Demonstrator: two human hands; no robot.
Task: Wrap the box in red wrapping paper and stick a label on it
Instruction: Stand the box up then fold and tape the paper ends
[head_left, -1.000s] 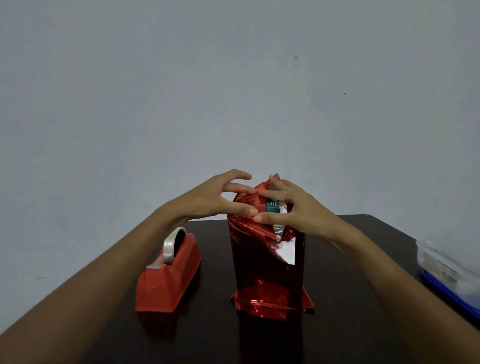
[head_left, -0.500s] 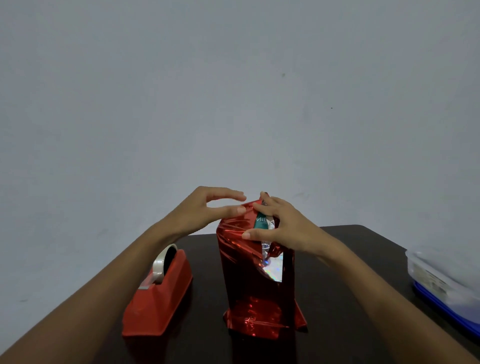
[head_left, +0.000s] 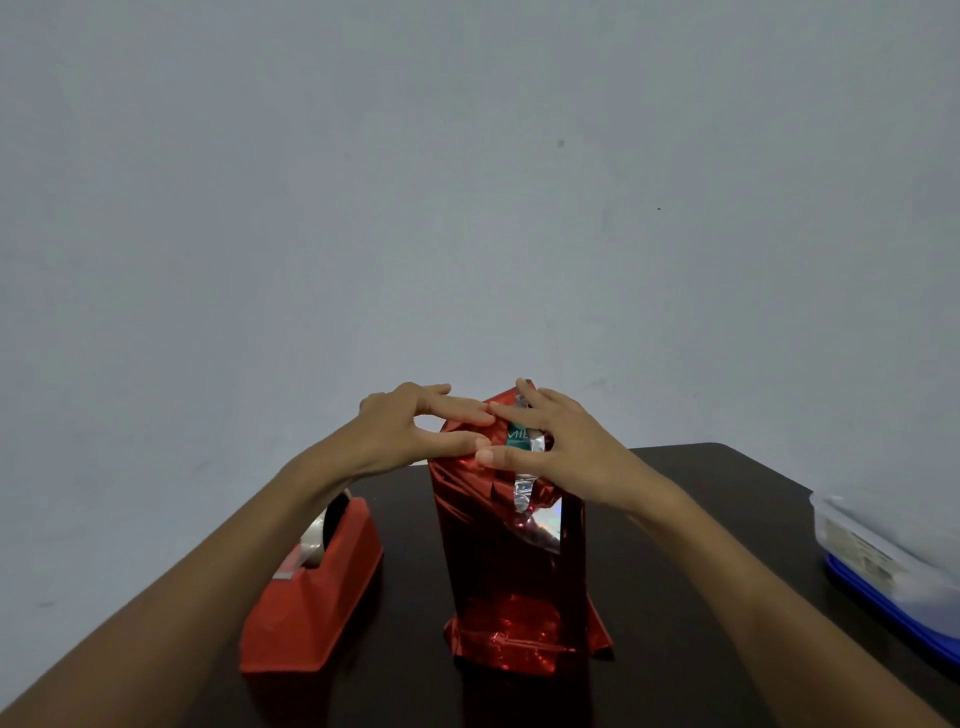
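Red foil wrapping paper (head_left: 498, 561) sheathed the upright box (head_left: 517, 435) beneath my palms | left hand (head_left: 405, 431) straight-fingered, pressing the top fold | right hand (head_left: 566, 452) pinched the flap beside it | judged light, slick, crease-prone: hold at folds, gently.

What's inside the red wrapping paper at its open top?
A strip of the box, teal with white letters, shows through the gap in the red wrapping paper. The rest is hidden by paper, the left hand and the right hand.
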